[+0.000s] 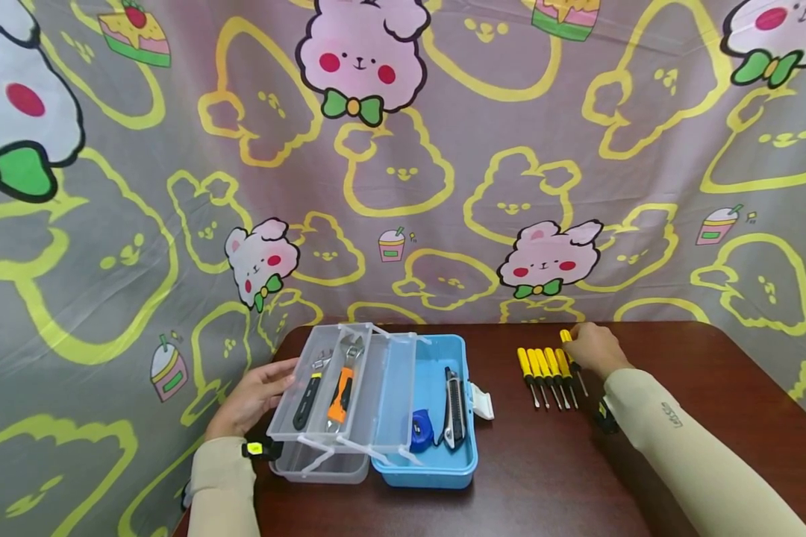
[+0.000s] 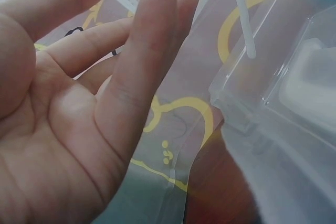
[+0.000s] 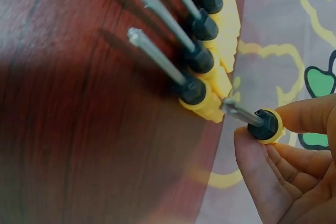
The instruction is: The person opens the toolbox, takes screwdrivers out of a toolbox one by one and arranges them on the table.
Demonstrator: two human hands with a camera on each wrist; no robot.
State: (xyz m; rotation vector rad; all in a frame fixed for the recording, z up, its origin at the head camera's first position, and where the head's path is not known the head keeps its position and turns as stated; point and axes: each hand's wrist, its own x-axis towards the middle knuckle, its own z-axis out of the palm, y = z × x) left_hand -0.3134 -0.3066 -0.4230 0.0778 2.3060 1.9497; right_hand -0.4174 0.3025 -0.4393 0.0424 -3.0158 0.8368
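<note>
My right hand [image 1: 599, 349] pinches a yellow-handled screwdriver [image 3: 265, 125] between thumb and fingers, its metal shaft pointing away from the palm. Beside it, several similar screwdrivers [image 1: 544, 365] lie in a row on the table, handles toward the back. On the left, my left hand [image 1: 255, 395] has its fingers extended, fingertips right at the edge of the clear upper tray [image 1: 383, 395] of a blue toolbox [image 1: 430, 477]. That tray holds a black-handled wrench [image 1: 307, 403] and an orange-handled adjustable wrench [image 1: 341, 394]. Inside the blue base are a blue tape measure [image 1: 421, 430] and a utility knife [image 1: 454, 410].
The toolbox stands with its clear lid [image 1: 319, 470] folded out to the left, under the raised tray. A white latch [image 1: 482, 403] sticks out from its right side. Behind the dark wooden table [image 1: 544, 477] hangs a patterned cloth [image 1: 443, 261].
</note>
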